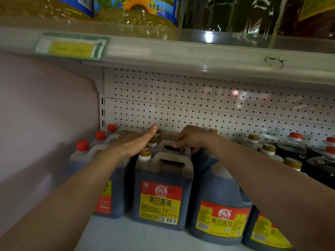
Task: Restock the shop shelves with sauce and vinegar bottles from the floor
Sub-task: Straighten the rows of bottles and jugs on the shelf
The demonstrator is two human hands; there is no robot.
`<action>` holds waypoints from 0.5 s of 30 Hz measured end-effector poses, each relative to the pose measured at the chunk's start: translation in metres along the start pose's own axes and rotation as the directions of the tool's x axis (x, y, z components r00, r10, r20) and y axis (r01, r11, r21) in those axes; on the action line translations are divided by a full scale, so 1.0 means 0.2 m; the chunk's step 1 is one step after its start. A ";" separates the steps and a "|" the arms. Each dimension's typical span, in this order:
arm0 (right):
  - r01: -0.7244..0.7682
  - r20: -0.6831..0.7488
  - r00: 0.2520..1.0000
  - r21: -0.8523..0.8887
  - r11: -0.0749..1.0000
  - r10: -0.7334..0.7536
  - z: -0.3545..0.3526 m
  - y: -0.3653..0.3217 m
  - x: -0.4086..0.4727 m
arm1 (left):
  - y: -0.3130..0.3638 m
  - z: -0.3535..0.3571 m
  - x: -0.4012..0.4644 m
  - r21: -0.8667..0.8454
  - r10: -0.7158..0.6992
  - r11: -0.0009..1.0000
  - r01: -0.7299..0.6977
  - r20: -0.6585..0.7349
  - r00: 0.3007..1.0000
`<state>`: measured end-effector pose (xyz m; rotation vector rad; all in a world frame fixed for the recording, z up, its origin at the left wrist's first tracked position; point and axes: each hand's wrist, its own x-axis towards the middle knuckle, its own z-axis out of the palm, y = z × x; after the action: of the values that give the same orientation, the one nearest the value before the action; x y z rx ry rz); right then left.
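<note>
Two hands reach deep into the lower shelf (137, 230), over rows of dark soy sauce jugs. The right hand (190, 138) has its fingers curled round the moulded handle of a jug in the second row (174, 148), just behind the front jug (161, 192) with the yellow and red label that stands near the shelf's front edge. The left hand (134, 142) lies flat, fingers straight and together, thumb lifted toward the pegboard back panel (199, 109); it seems to rest against the tops of the red-capped jugs (82, 147) that line the shelf's left end by the wall, though exactly what it touches is hidden.

More gold-capped jugs stand to the right, and toward the right end of the shelf are rounder dark bottles with red caps (295, 142). On the upper shelf, big bottles of sunflower oil (134, 13) sit above a price tag (72, 46) on its front edge.

These jugs look full, so each will likely be heavy and slosh a little. The plastic is stiff but smooth, so the body would be a poor place to grab; the handle on top is the sound hold, as the right hand has it. Packed this tightly, a jug probably needs steadying neighbours with the flat hand while it is slid or lifted.
</note>
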<state>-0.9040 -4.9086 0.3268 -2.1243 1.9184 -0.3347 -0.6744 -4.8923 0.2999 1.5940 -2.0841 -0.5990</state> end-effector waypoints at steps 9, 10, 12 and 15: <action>-0.026 -0.283 0.957 0.133 0.991 0.063 -0.19 0.02 0.18 | 0.10 -0.05 0.26 -0.200 0.028 0.980 -0.013 0.072 0.997; -0.048 -0.268 0.960 0.125 0.991 0.080 -0.16 0.04 0.21 | 0.13 -0.03 0.29 -0.216 0.012 0.976 0.008 0.095 0.995; -0.089 -0.246 0.962 0.133 0.987 0.120 -0.12 0.07 0.27 | 0.16 -0.01 0.34 -0.262 -0.012 0.964 0.045 0.124 0.992; -0.197 -0.167 0.961 0.156 0.968 0.222 -0.07 0.11 0.36 | 0.15 0.05 0.39 -0.324 -0.011 0.944 0.059 0.149 0.989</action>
<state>-0.9222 -4.9834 0.3327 -1.8376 2.1306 -0.6180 -0.7215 -4.9610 0.3168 1.4337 -1.9321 -1.0433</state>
